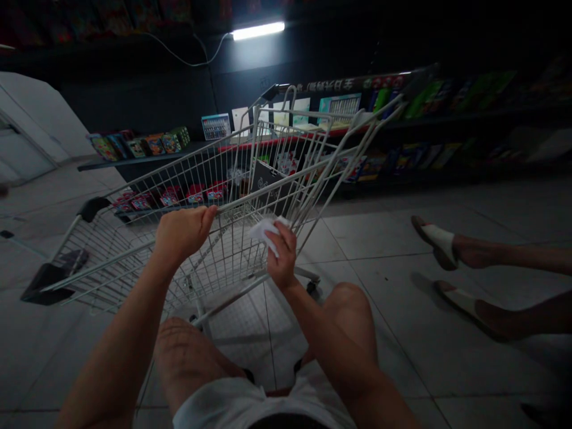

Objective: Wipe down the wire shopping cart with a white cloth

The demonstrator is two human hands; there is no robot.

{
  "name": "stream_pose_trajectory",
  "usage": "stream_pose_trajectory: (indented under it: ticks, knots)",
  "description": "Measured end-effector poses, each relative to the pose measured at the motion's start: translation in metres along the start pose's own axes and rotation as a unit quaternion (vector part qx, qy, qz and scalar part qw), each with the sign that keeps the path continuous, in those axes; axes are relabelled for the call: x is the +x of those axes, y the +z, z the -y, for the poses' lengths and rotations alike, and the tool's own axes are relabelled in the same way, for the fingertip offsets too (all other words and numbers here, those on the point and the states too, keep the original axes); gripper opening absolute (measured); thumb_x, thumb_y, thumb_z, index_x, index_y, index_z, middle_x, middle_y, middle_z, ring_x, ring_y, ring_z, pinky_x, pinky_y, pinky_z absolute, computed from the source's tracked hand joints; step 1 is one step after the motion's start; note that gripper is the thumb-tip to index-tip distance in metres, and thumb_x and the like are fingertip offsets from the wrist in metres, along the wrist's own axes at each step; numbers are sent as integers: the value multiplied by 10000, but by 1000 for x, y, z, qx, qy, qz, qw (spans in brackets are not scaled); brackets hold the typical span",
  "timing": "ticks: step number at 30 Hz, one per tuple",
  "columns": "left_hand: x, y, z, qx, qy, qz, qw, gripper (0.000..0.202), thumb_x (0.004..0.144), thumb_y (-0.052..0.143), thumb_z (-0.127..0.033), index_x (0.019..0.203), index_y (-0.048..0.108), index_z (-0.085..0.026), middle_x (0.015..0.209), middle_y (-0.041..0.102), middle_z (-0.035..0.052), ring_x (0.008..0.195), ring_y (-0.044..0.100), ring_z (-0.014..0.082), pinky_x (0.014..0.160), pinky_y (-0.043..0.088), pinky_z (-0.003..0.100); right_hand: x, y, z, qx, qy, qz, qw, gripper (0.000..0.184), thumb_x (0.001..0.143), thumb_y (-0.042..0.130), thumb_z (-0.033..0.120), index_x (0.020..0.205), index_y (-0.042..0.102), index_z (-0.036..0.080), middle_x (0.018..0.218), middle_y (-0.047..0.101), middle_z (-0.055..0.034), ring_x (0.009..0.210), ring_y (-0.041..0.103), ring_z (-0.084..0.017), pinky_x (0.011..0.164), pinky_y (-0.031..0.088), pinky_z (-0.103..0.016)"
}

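free room above cart rim, wire side blocking right hand straight ahead

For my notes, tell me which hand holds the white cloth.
The right hand holds the white cloth; the left hand grips the shopping cart.

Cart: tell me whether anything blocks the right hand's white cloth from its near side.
Nothing visible does: the cloth, in the right hand, is right at the cart's near side. The dark panel is beyond that side; the left hand grips the rail farther left.

Single head-worn view from above the lap, forward and down, shopping cart close ahead
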State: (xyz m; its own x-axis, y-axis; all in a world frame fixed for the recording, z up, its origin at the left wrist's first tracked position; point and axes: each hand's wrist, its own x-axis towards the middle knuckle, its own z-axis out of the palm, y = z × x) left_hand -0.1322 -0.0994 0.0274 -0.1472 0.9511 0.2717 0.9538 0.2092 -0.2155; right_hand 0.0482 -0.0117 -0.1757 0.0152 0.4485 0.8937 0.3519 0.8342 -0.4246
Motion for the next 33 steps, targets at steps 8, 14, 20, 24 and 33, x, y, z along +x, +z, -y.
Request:
stream_pose_trajectory:
  ticks: [8,14,20,24,33]
  knots:
    - [0,-2,-3,-1,3,-4,1000,733,986,49,-562,952,686,-201,933,762,109,859,712,288,638,423,342,76,29,37,-9,-100,38,994,478,950,420,110,1338,588,333,1406,548,9,1433,383,-257,1221,353,-527]
    - [-2,1,0,-1,1,-22,1000,715,993,59,-550,947,681,-201,957,767,108,867,718,298,638,417,349,37,25,52,19,-204,85,975,341,942,536,133,1177,705,313,1195,687,13,1337,491,-185,1145,474,-379]
    - [-3,0,1,-2,7,-15,1000,699,995,68,-550,905,668,-203,906,761,98,841,715,298,608,390,341,106,-5,28,-42,-83,-29,995,523,947,434,98,1359,558,394,1431,536,33,1351,488,-256,1186,388,-563]
    - [-4,-2,1,-2,13,-24,1000,661,1002,100,-543,903,661,-208,894,763,87,814,713,279,572,327,318,105,9,32,-46,-127,16,991,516,948,481,118,1349,556,434,1364,588,65,1379,461,-251,1193,412,-529]
    - [-9,9,14,6,31,-76,997,629,997,151,-562,772,615,-202,738,714,57,681,675,238,528,207,293,127,-31,-23,-70,-158,71,982,435,935,556,141,1206,653,466,1306,616,72,1325,507,-236,1208,376,-533]
